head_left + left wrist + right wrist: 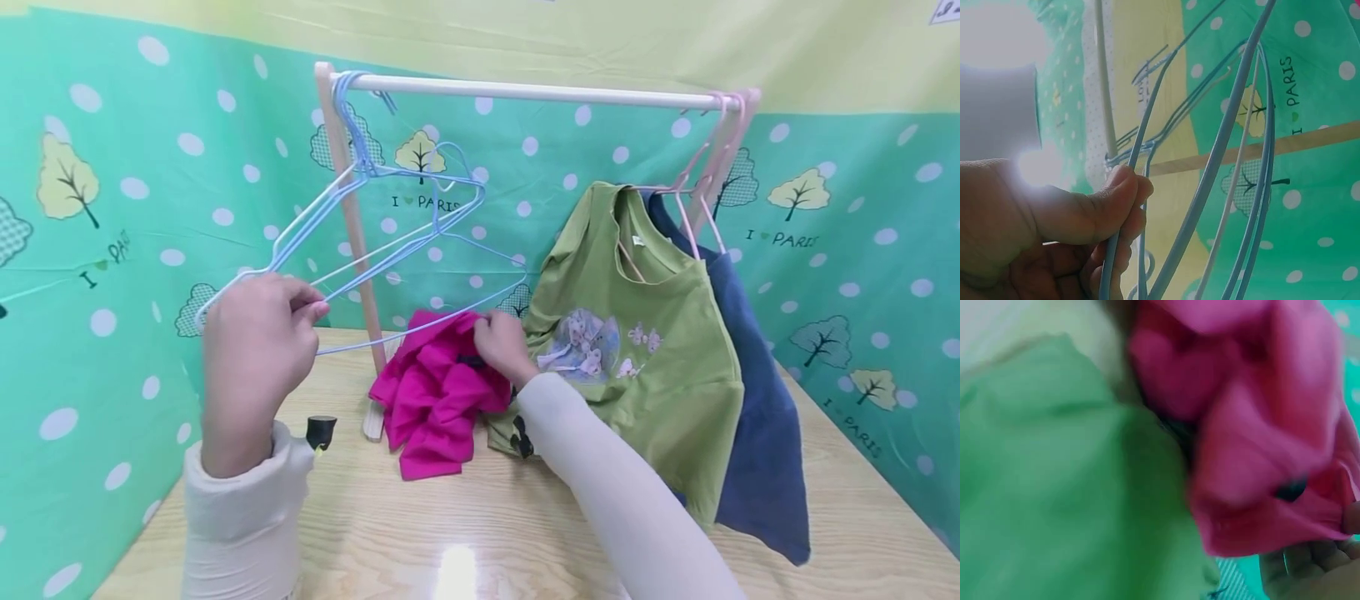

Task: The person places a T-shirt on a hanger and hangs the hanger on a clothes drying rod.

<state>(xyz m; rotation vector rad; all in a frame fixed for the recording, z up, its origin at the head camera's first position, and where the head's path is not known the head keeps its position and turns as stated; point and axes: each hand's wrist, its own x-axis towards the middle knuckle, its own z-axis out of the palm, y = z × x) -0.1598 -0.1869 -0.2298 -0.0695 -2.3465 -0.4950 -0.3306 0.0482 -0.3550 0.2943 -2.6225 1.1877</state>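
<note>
My left hand (262,342) pinches a thin blue wire hanger (375,342) between thumb and fingers, at the left of the head view. In the left wrist view, the thumb presses the hanger wire (1152,106) against the curled fingers. My right hand (504,343) grips the upper edge of a crumpled magenta garment (442,400), whose lower part hangs down near the table. In the right wrist view, fingers and thumb (1352,519) hold the edge of the magenta cloth (1260,425); that view is blurred. The garment's exact kind cannot be told.
A rack with a white rail (525,89) stands behind. More blue hangers (360,158) hang at its left end. At its right end, pink hangers (684,221) carry a green printed shirt (675,333) and a navy garment (765,417). Below is the wood-grain table (360,517).
</note>
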